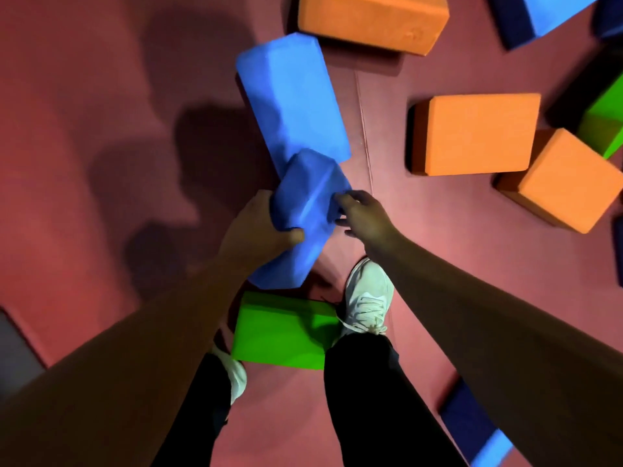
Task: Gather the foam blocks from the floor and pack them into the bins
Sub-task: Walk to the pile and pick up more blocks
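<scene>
Reaching forward and down, both bare forearms are extended over the dark red floor [101, 163]. A blue foam block [300, 224] is gripped by the left hand [256, 227], the thumb curled over its near face and the fingers hidden behind its left side, so that it is held tilted above the floor. The right edge of this block is met by the bent fingers of the right hand [364, 214]; whether they grip or merely touch cannot be told. The far end of the held block overlaps a second blue block [293, 99] lying on the floor beyond it. Below the hands, a green block [283, 332] is seen between two white shoes, the right shoe [367, 298] just beside it. Three orange blocks are counted: one at the top [371, 18], one flat at the right [478, 133], and a tilted one [569, 180] just beside it. A second green block [603, 123] is partly cut off at the right edge, and further blue blocks are seen at the top right [556, 11] and bottom right [492, 446].
</scene>
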`<action>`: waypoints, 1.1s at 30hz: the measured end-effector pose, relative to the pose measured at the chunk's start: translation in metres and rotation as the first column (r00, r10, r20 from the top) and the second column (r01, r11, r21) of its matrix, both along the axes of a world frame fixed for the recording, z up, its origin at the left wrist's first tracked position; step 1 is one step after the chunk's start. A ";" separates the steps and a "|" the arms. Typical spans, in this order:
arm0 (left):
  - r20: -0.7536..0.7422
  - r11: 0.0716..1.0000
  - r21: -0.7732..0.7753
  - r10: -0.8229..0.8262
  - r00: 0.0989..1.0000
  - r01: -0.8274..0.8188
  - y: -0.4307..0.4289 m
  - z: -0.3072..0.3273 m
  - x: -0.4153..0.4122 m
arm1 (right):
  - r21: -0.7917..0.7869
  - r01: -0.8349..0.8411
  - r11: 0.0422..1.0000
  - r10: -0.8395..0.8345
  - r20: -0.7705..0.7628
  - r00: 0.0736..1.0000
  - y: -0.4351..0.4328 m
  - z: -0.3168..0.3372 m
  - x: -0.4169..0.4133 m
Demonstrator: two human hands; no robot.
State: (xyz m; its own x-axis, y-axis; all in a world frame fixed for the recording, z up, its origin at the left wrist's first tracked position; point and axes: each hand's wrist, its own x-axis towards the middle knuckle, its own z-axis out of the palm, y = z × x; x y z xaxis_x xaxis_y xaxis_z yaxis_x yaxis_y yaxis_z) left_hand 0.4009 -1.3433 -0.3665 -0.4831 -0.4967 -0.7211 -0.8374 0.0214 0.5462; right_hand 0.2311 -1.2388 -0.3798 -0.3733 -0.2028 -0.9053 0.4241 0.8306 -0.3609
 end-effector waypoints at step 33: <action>-0.045 0.754 -0.198 0.631 0.774 -0.626 -0.111 0.097 0.091 | 0.120 -0.404 0.907 0.407 -0.496 0.767 -0.111 0.109 0.013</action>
State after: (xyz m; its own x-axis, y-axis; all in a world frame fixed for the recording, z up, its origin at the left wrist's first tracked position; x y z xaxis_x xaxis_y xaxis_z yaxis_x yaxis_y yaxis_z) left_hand 0.4917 -1.4541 -0.2690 0.0031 -0.8103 -0.5860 -0.7116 -0.4135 0.5681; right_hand 0.2444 -1.3501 -0.2705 -0.6557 -0.4336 -0.6181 -0.1897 0.8870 -0.4210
